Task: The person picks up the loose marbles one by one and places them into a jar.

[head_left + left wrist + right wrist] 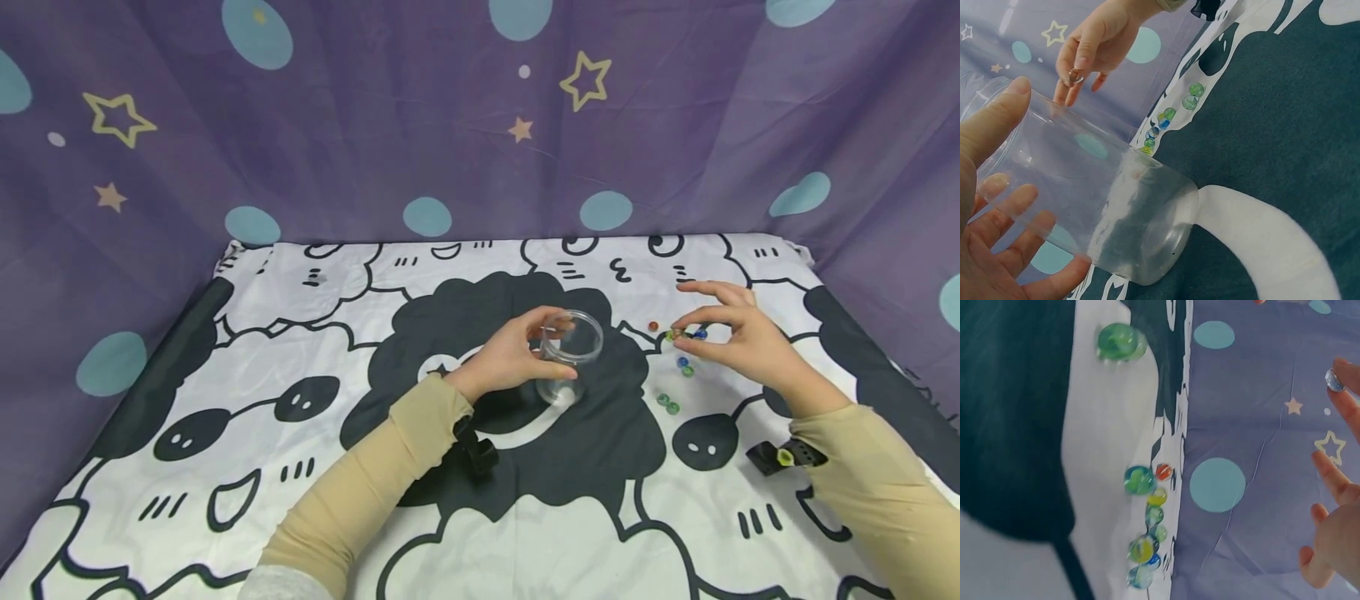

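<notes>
A clear, lidless plastic jar stands upright on the dark flower-like patch of the cloth. My left hand grips it from the left near the rim, thumb on the near side and fingers around the far side. Nothing shows inside the jar in the left wrist view. To the right, my right hand pinches a clear glass marble between thumb and index finger, the other fingers spread. Below and around that hand lie loose marbles: an orange one, a blue one, and green ones nearer me.
A white cloth printed with black cartoon sheep covers the table. Behind it hangs a purple curtain with stars and blue dots. Each wrist carries a black camera mount.
</notes>
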Demonstrator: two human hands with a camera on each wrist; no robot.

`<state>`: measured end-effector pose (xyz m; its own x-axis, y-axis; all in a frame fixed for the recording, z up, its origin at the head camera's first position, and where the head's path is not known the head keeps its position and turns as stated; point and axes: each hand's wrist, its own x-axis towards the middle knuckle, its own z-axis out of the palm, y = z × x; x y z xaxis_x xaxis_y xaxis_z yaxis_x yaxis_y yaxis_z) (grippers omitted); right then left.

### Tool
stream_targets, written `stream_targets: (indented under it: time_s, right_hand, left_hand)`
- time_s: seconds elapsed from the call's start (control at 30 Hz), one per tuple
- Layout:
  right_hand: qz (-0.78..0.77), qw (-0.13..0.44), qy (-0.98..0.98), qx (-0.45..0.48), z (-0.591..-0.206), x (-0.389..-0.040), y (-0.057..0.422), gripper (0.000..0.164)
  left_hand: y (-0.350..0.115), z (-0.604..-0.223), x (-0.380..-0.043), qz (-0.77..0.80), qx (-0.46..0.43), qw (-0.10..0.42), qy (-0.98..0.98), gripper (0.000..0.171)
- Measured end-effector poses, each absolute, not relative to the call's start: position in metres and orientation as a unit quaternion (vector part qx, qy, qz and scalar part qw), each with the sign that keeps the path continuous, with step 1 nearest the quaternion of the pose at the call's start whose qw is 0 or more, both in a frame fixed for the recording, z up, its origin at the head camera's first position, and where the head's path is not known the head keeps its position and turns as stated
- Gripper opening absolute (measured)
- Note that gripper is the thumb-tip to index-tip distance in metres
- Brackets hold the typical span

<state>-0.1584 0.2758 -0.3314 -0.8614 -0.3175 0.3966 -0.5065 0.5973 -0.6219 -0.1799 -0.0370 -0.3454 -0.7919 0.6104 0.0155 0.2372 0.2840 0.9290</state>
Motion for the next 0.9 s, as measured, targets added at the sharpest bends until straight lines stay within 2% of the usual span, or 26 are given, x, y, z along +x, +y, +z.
stream_targets:
  time_s: [0.9]
  right_hand:
    - [0.4,0.143,-0.864,0.27,-0.312,-0.154,0.241,0.018]
  left_hand:
    - [-0.038,-0.345,-0.179,0.541,0.265,0.175,0.779,0.069]
